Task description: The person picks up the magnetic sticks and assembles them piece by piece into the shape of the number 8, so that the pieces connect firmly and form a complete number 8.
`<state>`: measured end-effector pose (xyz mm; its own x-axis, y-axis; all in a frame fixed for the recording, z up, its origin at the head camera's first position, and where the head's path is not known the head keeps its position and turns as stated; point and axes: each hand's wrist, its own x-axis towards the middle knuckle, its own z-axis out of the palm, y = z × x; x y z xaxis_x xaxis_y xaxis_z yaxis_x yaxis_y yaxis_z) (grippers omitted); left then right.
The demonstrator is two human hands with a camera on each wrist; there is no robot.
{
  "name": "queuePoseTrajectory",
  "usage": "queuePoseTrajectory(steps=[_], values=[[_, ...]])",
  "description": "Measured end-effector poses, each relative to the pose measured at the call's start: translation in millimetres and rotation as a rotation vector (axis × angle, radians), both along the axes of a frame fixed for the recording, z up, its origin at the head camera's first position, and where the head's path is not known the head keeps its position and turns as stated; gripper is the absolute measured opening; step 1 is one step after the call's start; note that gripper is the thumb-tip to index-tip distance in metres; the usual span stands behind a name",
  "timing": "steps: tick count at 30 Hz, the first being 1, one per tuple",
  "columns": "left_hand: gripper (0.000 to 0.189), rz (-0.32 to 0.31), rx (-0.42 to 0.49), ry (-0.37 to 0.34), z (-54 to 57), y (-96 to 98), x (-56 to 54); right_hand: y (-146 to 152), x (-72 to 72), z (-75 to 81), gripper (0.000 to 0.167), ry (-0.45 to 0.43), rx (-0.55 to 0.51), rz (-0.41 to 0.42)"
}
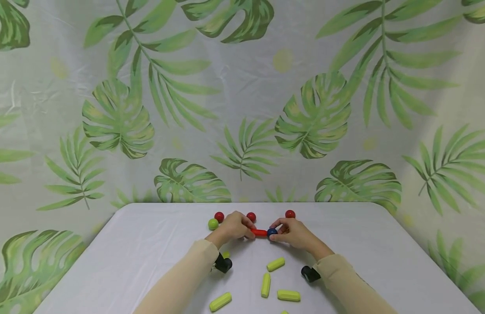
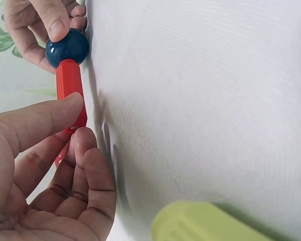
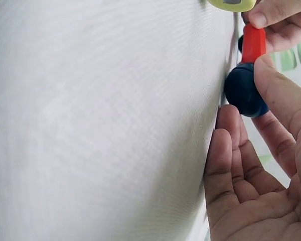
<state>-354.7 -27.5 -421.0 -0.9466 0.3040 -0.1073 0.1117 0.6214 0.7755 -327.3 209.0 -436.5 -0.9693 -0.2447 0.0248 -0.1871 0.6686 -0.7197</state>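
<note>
My left hand (image 1: pixel 234 226) pinches a red ridged rod (image 1: pixel 260 233) between thumb and fingers, low over the far part of the table. At the rod's other end is a dark blue ball (image 1: pixel 272 233), which my right hand (image 1: pixel 295 232) grips with thumb and fingers. In the left wrist view the red rod (image 2: pixel 69 83) meets the blue ball (image 2: pixel 67 48) end-on, the two in one line. From the right wrist, the blue ball (image 3: pixel 243 90) sits between thumb and fingers, close to the white cloth. The rod's left end is partly hidden by my left fingers.
Behind my hands lie red balls (image 1: pixel 251 216) and a green ball (image 1: pixel 213 224). Several yellow-green rods (image 1: pixel 288 295) lie scattered nearer me, one partly hidden by my left wrist. A white cloth (image 1: pixel 120 261) covers the table; a leaf-patterned curtain (image 1: pixel 250 104) hangs behind its far edge.
</note>
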Motion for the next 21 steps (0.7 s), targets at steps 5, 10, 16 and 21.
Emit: queuePoseTrajectory(steps=[5,10,16,21], values=[[0.013,-0.002,0.001,-0.001,-0.9,-0.1,-0.8,0.7,-0.2,-1.1,0.029,-0.005,0.001,-0.002],[0.013,-0.002,-0.004,0.006,-1.7,-0.6,-1.9,0.2,-1.8,-0.6,0.029,0.001,0.002,0.01],[0.013,-0.008,-0.001,0.006,-2.7,-0.9,-1.7,0.9,-3.0,0.4,0.028,-0.013,0.006,0.011],[0.014,-0.006,0.001,0.009,-3.5,-0.9,-1.3,2.0,-7.1,-1.1,0.028,-0.016,0.018,0.005]])
